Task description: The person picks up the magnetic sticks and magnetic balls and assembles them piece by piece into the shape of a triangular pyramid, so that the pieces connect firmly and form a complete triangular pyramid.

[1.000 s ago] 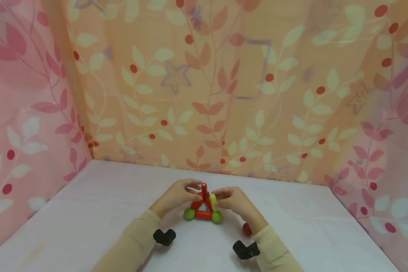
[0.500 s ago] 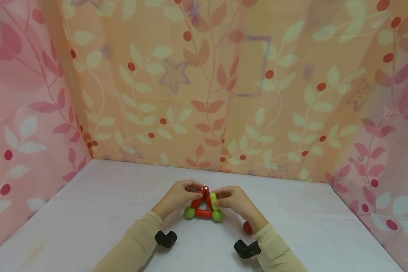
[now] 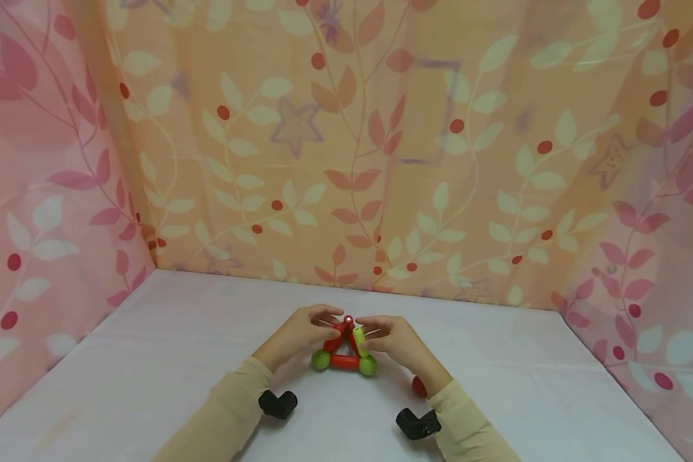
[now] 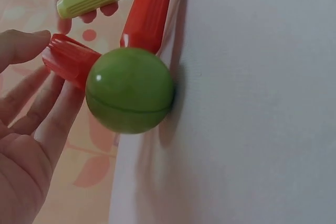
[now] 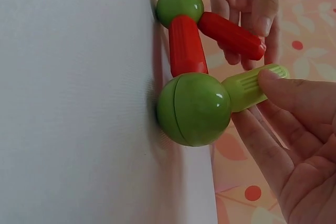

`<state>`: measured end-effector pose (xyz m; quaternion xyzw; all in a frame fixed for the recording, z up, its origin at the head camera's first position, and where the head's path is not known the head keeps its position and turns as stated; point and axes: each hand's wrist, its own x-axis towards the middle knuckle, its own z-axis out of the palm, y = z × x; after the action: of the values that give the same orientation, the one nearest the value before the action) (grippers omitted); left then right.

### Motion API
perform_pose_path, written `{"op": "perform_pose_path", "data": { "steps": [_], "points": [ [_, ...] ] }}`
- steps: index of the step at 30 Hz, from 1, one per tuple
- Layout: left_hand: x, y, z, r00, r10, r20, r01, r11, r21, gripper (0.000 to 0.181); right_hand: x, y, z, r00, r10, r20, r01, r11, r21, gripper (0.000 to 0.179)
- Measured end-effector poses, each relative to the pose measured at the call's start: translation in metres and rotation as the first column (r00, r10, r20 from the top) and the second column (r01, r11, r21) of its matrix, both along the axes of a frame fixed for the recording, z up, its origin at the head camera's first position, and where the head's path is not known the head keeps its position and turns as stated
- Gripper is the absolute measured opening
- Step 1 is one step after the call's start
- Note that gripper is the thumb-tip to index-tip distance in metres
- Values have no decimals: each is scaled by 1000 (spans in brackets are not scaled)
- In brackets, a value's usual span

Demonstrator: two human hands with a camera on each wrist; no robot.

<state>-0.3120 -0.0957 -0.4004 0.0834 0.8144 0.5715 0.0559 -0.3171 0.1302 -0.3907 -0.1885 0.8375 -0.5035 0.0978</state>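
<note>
In the head view, red rods and green balls make a small triangular frame on the table. My left hand [image 3: 300,330] pinches a red rod [image 4: 71,61], which slants up from the left green ball [image 4: 129,90]. My right hand [image 3: 401,343] holds a yellow-green rod [image 5: 254,87] between thumb and fingers; its lower end meets the right green ball [image 5: 194,109]. Between the two balls lies another red rod [image 3: 344,362], low on the table. Behind, more red pieces [image 3: 348,321] rise at the frame's back; how they join is hidden by fingers.
A red ball [image 3: 419,386] lies beside my right wrist, partly covered by it. Black angled pieces [image 3: 278,405] sit at both wrists. The white tabletop [image 3: 150,385] ends at a flowered cloth backdrop [image 3: 346,160], with pink cloth at both sides.
The red piece at the back has dipped from its higher, upright position. The yellow-green rod in my right hand now leans a little more to the left. Both hands stay nearly in place.
</note>
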Motion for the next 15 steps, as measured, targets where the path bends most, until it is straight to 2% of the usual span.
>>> {"op": "perform_pose_path", "data": {
  "steps": [4,15],
  "points": [
    [1,-4,1,1000,0,-1,0,1000,15,43,1,-2,0,1000,-4,5,4,1000,7,48],
    [3,-7,2,999,-39,-10,39,999,5,33,2,-3,0,999,45,15,-45,999,10,53]
  ]
}}
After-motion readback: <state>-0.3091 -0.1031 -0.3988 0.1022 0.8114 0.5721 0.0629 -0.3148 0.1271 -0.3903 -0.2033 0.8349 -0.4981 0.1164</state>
